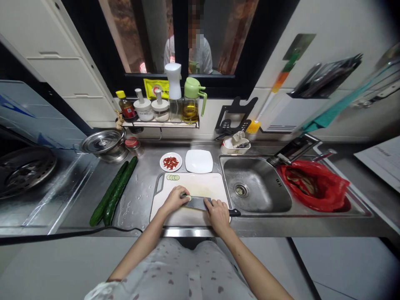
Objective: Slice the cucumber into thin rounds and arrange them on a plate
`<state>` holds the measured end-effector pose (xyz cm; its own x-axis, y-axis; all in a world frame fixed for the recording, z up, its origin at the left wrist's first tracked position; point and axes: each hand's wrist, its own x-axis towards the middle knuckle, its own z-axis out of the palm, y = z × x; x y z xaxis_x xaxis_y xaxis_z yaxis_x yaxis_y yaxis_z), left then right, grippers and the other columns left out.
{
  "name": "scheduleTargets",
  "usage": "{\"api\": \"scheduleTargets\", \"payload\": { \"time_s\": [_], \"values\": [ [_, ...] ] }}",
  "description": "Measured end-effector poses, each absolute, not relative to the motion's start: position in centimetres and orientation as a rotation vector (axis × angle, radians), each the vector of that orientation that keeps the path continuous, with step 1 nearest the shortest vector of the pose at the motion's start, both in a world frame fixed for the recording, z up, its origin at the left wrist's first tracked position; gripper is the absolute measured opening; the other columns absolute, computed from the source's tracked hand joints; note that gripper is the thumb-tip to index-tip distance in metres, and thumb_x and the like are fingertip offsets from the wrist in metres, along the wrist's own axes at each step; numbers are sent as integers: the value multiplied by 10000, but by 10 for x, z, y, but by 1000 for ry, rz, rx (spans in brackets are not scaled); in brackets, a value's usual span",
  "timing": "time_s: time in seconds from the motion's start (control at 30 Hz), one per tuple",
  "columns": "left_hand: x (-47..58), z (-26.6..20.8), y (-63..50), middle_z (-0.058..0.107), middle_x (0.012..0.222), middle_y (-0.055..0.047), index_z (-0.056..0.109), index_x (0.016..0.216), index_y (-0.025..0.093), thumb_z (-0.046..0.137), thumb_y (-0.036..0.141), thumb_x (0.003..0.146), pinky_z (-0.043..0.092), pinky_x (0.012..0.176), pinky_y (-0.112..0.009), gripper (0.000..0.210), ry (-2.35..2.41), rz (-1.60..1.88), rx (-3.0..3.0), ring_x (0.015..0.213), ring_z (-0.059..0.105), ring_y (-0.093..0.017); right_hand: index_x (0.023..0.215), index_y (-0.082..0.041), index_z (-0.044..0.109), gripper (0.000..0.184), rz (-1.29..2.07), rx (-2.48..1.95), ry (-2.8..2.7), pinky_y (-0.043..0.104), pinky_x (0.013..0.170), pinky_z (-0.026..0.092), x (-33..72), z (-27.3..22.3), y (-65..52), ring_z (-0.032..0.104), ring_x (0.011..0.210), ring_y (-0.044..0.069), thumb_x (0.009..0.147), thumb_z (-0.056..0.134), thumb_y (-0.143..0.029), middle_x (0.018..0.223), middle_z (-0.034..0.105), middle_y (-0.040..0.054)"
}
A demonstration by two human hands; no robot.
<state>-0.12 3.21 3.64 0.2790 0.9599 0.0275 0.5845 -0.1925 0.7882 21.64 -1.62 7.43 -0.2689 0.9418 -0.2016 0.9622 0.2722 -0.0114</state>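
Note:
A white cutting board [175,214] with a grey handle lies before me on the counter. My right hand [218,213] is closed on a kitchen knife [197,203], a finger resting against the blade. The knife's black handle sticks out to the right. At the blade's far left end, my left hand [177,199] pinches a small cucumber slice [188,198], its fingertips touching or very near the metal. Several overlapping cucumber slices [173,177] form a row at the board's upper left. Behind the board are a plate of chopped red chili [170,163] and a white square plate [199,161].
Two whole cucumbers [120,191] lie left, near a lidded steel pot [104,143] and a red-capped jar [133,146]. Right are the sink [256,196] and a red plastic bag [325,189]. A shelf [159,124] holds seasonings and an oil bottle [191,100].

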Motion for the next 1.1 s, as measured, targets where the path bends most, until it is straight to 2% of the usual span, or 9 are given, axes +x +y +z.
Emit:
{"api": "scheduleTargets", "payload": {
  "time_s": [0.2,0.33,0.4,0.77,1.1],
  "values": [
    [-2,31,36,646,819,-17,641,757,196,634,245,724,440,784,-287,59,1474,784,1744,832,579,-163,1297,-276,477,407,-199,1804,2354,319,761,248,222,70,-17,473,942,208,896,426,-231,1007,603,84],
    [-8,19,46,603,657,15,619,765,177,619,279,725,433,604,-225,109,1629,872,1450,619,552,-115,1290,-272,494,407,-188,1822,2347,321,761,250,230,68,-16,475,939,212,884,461,-261,996,609,79],
    [-12,11,54,591,633,19,612,753,171,621,278,715,428,575,-217,114,1704,944,1337,583,542,-105,1288,-272,500,413,-182,1830,2342,318,760,252,235,67,-16,479,937,212,877,478,-264,985,612,76],
    [-16,-13,88,640,698,-12,613,778,153,603,183,703,461,629,-240,82,1853,1105,1211,625,583,-113,1239,-276,555,390,-138,1905,2312,311,749,266,244,64,-18,509,910,204,854,503,-235,936,630,59],
    [-14,-19,108,600,669,6,590,858,189,557,138,737,379,640,-242,135,2023,960,1439,657,551,-140,1233,-275,561,390,-163,1925,2312,308,750,276,248,63,-20,517,911,201,850,502,-228,940,640,55]
  ]
}}
